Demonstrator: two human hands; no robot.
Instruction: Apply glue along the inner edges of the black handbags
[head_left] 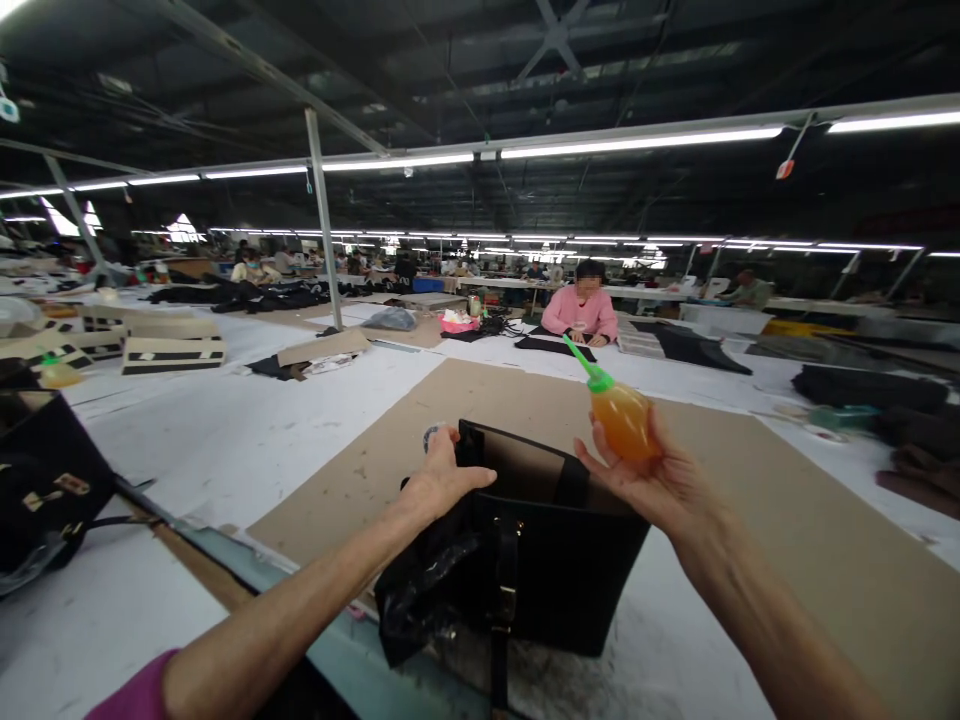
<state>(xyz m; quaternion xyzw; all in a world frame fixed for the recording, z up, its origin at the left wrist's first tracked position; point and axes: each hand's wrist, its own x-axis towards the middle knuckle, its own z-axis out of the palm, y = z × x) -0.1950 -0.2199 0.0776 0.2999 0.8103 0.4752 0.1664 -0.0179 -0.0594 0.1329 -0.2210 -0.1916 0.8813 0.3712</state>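
Note:
A black handbag (pixel 566 570) stands upright at the near edge of the table, its top gaping and its lining brown. A strap with gold-coloured metal fittings hangs down its near side, and crumpled clear plastic (pixel 442 570) covers its left part. My left hand (pixel 435 482) is at the bag's upper left corner, thumb stretched out and apart from the fingers; whether it touches the bag is hard to see. Above the bag's right end, my right hand (pixel 660 480) holds a squeeze bottle (pixel 624 422) of amber liquid, its green nozzle pointing up and left.
Brown board (pixel 360 470) covers part of the white table (pixel 180 420). Another black bag (pixel 45 480) is at the left, with a second squeeze bottle (pixel 58 373) behind it. A person in pink (pixel 581 312) works across the table. Dark fabric (pixel 870 390) lies at right.

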